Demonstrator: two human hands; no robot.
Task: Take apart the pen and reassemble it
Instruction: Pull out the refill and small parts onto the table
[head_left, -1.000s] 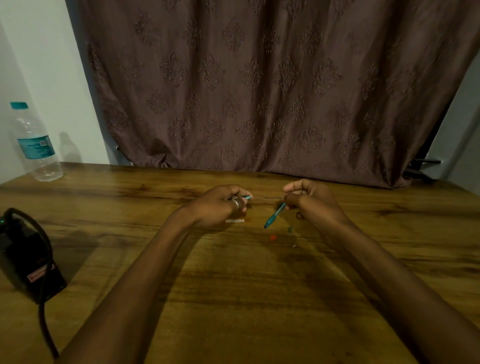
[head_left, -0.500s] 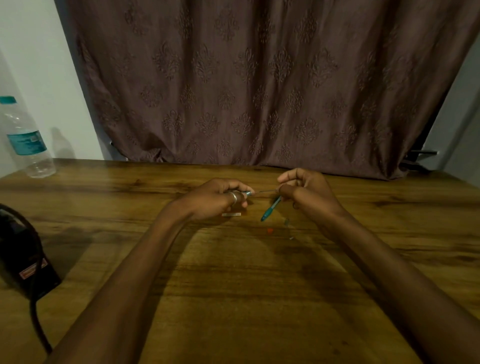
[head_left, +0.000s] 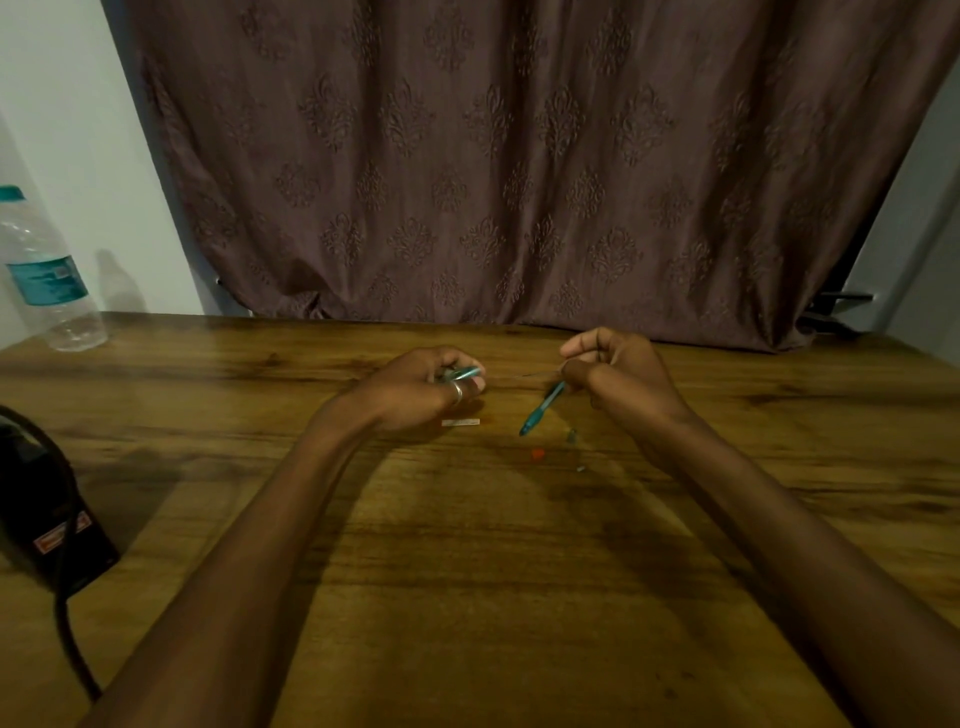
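Observation:
My left hand (head_left: 415, 387), a ring on one finger, is closed on a short teal pen piece (head_left: 464, 372) whose end pokes out to the right. My right hand (head_left: 618, 371) holds a teal pen barrel (head_left: 540, 410) that slants down and left, and pinches a thin refill (head_left: 540, 373) pointing left toward the other piece. A gap separates the refill tip from the left piece. On the wooden table (head_left: 467, 545) between the hands lie a small white strip (head_left: 461, 422), a tiny red part (head_left: 536, 454) and two small grey bits (head_left: 571, 435).
A clear water bottle (head_left: 49, 280) with a teal label stands at the far left edge. A black device (head_left: 47, 525) with a cable sits at the near left. A brown patterned curtain (head_left: 519, 166) hangs behind the table.
The hands first came together, the refill reaching the left piece, then drew apart again; now a gap shows between them. The camera view shifted slightly.

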